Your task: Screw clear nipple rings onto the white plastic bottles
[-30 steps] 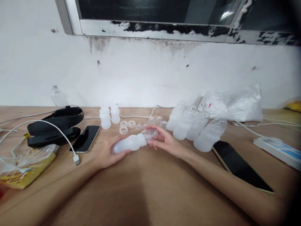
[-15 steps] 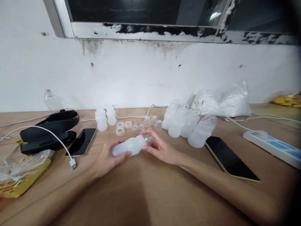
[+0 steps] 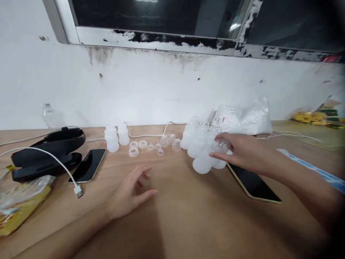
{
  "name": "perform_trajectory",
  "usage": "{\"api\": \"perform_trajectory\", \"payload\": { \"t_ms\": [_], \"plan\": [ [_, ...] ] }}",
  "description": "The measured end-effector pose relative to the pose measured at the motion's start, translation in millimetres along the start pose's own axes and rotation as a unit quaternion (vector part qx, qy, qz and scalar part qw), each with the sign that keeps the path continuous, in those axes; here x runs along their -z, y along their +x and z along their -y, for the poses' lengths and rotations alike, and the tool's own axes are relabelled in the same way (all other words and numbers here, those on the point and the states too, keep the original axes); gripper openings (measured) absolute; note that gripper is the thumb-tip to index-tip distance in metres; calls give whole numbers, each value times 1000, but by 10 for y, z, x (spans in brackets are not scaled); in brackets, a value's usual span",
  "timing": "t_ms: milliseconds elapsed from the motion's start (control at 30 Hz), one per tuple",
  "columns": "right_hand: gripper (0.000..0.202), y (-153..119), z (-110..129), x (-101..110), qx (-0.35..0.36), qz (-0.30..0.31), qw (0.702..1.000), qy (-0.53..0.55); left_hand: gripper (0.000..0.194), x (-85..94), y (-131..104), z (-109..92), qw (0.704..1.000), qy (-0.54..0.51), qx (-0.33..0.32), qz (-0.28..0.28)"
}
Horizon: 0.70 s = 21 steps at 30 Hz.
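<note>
While my right hand [image 3: 239, 153] pinches the clear capped end of a small frosted white plastic bottle [image 3: 206, 162] beside the row of matching bottles [image 3: 196, 138], I judge it light, slick and squeezable, best held at its neck, my left hand [image 3: 132, 190] spread empty.

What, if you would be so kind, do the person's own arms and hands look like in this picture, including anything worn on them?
Both forearms are bare as far as the view shows: no sleeves, gloves, watch or bracelet. The left hand and the right hand show no rings, though the picture is slightly blurred. The arms are slender and enter from the bottom edge and the lower right corner.
</note>
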State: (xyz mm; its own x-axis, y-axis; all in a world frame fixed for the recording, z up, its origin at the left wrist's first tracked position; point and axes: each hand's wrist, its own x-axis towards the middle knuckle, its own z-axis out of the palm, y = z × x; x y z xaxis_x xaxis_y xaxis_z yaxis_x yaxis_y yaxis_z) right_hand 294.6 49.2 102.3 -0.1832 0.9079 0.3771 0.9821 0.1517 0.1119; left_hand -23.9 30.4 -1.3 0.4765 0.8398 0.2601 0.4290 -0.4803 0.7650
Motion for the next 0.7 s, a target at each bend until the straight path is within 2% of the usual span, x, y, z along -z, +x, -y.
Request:
{"api": "perform_trajectory", "payload": {
  "t_ms": [100, 167, 300, 500, 600, 700],
  "plan": [
    [48, 91, 42, -72, -20, 44, 995, -91, 43, 8, 6, -5, 1000, 5, -15, 3],
    [49, 145, 110, -68, -27, 45, 991, -121, 41, 8, 6, -5, 1000, 8, -24, 4],
    [48, 234, 133, -78, -34, 43, 991, -118, 39, 6, 4, 6, 999, 7, -33, 2],
    [52, 323, -27, -233, -23, 22, 993, -116, 36, 4, 8, 16, 1000, 9, -29, 8],
    [52, 320, -47, -255, 13, -22, 991, -133, 36, 6, 13, 13, 999, 17, -31, 8],
    [53, 298, 35, -193, 43, -107, 981, -154, 36, 13, 21, 2, 999, 30, -26, 6]
  ]
}}
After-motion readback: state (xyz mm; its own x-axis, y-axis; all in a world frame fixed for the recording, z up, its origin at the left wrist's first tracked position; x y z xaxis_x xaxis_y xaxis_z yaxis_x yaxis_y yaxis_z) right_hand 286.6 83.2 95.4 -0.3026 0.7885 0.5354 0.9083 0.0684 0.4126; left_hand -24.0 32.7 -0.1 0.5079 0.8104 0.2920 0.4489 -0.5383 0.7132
